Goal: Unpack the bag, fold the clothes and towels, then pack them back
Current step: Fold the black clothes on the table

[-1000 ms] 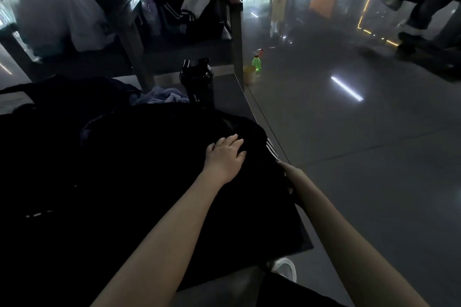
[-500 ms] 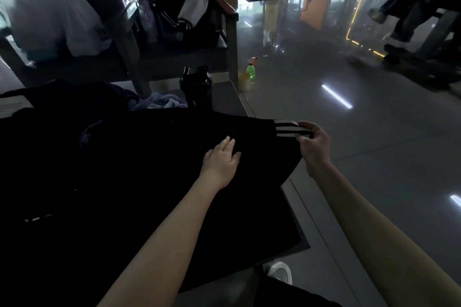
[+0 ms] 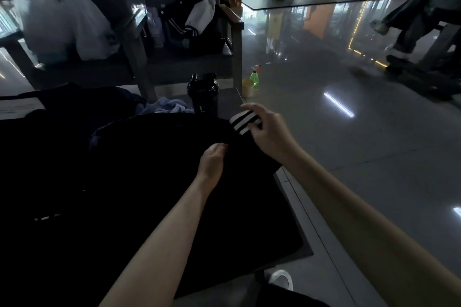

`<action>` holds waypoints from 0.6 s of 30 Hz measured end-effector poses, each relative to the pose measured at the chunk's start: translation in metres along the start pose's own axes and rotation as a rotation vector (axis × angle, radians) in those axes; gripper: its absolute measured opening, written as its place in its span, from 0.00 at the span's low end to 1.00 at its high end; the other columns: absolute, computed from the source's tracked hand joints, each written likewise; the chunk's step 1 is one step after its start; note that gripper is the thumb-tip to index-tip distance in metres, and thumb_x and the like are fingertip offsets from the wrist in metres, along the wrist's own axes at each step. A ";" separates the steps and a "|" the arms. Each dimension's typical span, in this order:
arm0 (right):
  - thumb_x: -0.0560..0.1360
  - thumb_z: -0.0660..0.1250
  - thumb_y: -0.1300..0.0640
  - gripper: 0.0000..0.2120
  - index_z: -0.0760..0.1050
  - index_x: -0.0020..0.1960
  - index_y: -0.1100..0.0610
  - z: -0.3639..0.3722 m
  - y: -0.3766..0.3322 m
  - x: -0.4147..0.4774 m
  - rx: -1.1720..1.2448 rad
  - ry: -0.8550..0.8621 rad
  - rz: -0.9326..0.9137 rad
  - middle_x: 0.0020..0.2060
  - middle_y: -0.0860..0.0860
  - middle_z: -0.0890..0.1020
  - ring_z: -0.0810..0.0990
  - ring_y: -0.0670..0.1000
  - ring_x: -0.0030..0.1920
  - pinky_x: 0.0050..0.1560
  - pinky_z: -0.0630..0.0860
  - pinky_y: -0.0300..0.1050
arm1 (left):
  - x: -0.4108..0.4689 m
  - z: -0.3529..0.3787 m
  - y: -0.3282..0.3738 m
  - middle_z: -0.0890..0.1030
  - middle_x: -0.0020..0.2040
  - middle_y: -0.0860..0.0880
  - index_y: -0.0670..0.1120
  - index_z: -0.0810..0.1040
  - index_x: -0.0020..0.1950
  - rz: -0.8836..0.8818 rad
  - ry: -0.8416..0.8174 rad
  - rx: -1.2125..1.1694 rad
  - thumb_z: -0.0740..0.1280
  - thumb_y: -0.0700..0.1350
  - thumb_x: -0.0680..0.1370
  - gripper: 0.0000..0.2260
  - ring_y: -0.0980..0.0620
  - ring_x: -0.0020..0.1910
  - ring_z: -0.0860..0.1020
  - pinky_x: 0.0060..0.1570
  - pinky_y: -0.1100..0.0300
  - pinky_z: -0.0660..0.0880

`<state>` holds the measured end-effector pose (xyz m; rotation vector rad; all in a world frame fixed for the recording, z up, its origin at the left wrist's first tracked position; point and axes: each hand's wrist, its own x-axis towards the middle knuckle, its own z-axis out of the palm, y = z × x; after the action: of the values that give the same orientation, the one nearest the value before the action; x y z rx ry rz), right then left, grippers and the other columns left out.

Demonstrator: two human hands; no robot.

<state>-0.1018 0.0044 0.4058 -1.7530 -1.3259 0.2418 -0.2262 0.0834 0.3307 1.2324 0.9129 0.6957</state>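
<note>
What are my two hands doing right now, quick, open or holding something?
Left hand: fingers curled on the black garment; whether they grip it cannot be told.
Right hand: holding the garment's white-striped end.

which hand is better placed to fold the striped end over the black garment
Right. The right hand grips the striped end and holds it lifted over the black garment, so it can likely carry it across. The left hand sits on the garment's middle, apart from that end.
</note>
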 end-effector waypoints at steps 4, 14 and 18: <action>0.72 0.66 0.64 0.35 0.58 0.75 0.50 0.033 -0.008 -0.030 -0.032 -0.336 -0.027 0.54 0.56 0.82 0.81 0.55 0.51 0.56 0.76 0.51 | -0.006 -0.016 0.017 0.76 0.58 0.39 0.35 0.72 0.65 -0.181 0.021 -0.117 0.49 0.55 0.83 0.26 0.50 0.41 0.75 0.42 0.60 0.71; 0.68 0.69 0.39 0.33 0.67 0.69 0.47 0.009 0.029 -0.084 -0.621 -0.445 0.098 0.68 0.47 0.69 0.67 0.53 0.67 0.63 0.67 0.51 | -0.004 -0.022 0.021 0.81 0.54 0.42 0.41 0.74 0.66 -0.110 0.070 0.230 0.66 0.41 0.78 0.16 0.46 0.50 0.81 0.55 0.52 0.78; 0.73 0.69 0.50 0.26 0.69 0.69 0.51 0.001 0.032 -0.096 -0.381 -0.371 0.131 0.64 0.51 0.74 0.76 0.54 0.60 0.57 0.74 0.49 | 0.002 -0.018 0.035 0.75 0.60 0.46 0.47 0.71 0.69 0.001 0.140 0.173 0.64 0.41 0.79 0.18 0.50 0.56 0.76 0.59 0.56 0.74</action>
<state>-0.1198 -0.0775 0.3483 -2.1967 -1.5997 0.4264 -0.2395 0.1013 0.3635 1.3488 1.1072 0.7225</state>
